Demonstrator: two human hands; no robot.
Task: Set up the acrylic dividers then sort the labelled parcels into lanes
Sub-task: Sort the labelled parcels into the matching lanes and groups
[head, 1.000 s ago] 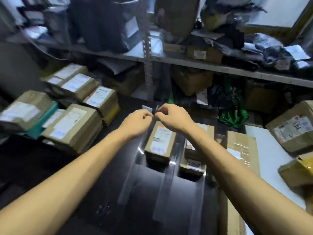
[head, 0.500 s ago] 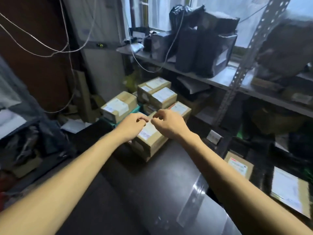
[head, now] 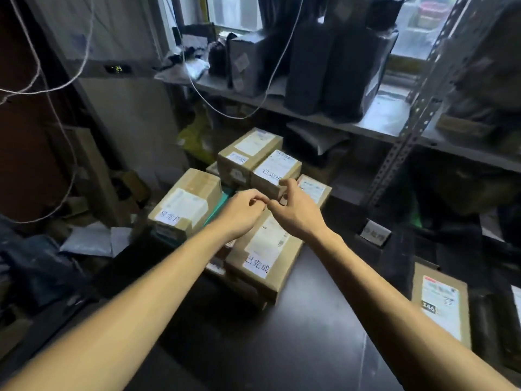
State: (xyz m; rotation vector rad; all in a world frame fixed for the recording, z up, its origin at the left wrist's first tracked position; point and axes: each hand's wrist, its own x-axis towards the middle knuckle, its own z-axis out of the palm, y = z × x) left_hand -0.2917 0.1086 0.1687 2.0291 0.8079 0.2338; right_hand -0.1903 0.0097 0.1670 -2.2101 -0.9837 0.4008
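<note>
A stack of brown labelled parcels stands at the far left of the black table. The nearest parcel carries a white handwritten sticker. Others lie to the left and behind. My left hand and my right hand hover just above the nearest parcel, fingers curled, fingertips almost meeting. Nothing shows between the fingers. Another labelled parcel lies flat at the right. A small clear sign stand sits at the table's back. The dividers are hard to make out.
A metal shelf runs behind the table and holds dark wrapped packages. Loose cables hang down over the parcel stack. Bags and clutter fill the floor at the left.
The view has swung left, from the lanes with their dividers to the parcel stack. Both hands stayed together and now hover over the nearest stacked parcel.
</note>
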